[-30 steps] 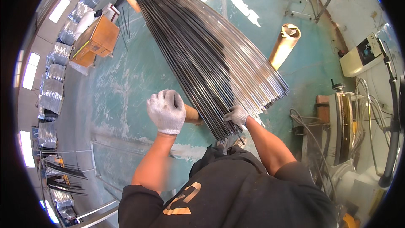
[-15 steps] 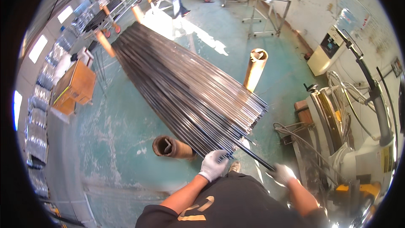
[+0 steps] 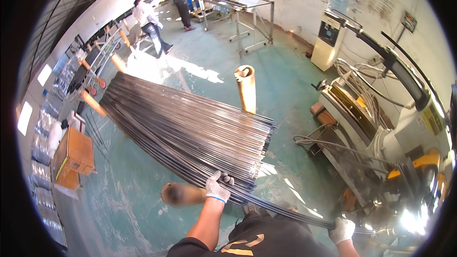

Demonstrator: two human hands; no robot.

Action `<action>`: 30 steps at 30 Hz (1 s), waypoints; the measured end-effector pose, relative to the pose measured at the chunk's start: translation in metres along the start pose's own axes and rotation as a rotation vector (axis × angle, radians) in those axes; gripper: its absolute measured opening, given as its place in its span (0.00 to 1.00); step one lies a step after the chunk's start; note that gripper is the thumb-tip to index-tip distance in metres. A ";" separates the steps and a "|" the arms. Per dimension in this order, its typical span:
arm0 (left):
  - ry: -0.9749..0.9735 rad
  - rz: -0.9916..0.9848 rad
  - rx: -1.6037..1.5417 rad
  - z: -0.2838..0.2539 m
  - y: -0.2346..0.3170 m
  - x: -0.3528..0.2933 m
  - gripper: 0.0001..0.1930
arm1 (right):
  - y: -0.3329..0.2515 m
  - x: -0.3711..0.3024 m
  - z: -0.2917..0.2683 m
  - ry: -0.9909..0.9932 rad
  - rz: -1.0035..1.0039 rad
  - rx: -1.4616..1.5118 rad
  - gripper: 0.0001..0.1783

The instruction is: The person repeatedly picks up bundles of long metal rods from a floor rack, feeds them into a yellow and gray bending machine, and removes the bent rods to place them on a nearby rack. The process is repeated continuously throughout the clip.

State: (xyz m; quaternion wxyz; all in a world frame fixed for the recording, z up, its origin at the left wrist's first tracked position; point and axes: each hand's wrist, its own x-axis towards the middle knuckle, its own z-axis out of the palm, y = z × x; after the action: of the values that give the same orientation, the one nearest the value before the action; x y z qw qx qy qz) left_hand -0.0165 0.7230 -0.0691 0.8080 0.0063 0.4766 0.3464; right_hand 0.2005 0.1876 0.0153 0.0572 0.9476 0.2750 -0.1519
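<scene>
A wide layer of long dark metal rods (image 3: 190, 126) fans toward me, its near ends in an uneven row. Several rods (image 3: 285, 212) along the near edge stick out past the others to the right. My right hand (image 3: 342, 231), in a white knit glove, is closed round these rods near their ends. My left hand (image 3: 217, 186), gloved too, grips the same rods further back, beside the stack; its fingers wrap over them. Left of that hand stands a brown tube post (image 3: 183, 194), its top blurred. Another post (image 3: 246, 89) rises at the stack's far side.
A machine with a grey arm (image 3: 404, 133) and coiled hoses stands at the right, bright glints near its base. Behind it is a water dispenser (image 3: 328, 38). A wooden cabinet (image 3: 74, 152) is at the left. Two people stand far back near a metal-framed table (image 3: 238, 5).
My right hand has moved right and down with the rods, now several together. My left hand has shifted from the rod ends to further along them. The view has turned right.
</scene>
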 end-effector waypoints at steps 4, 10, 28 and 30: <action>-0.183 -0.051 0.089 0.057 -0.044 -0.075 0.09 | 0.073 -0.004 0.057 0.080 0.047 0.030 0.11; -0.779 0.116 0.289 0.167 -0.085 -0.165 0.07 | 0.226 -0.029 0.099 0.315 0.354 0.158 0.07; -1.418 -0.305 0.644 0.367 -0.414 -0.255 0.09 | 0.424 -0.079 0.055 1.522 0.625 2.608 0.16; -1.408 -0.158 0.643 0.391 -0.423 -0.257 0.09 | 0.455 -0.085 0.052 1.626 0.590 2.621 0.12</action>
State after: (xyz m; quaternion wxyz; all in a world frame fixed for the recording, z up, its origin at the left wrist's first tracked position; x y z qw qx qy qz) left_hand 0.4419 0.3818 0.1970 0.9011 0.4248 -0.0729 0.0469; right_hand 0.3641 -0.2486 0.0049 -0.9048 0.1786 -0.2749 0.2718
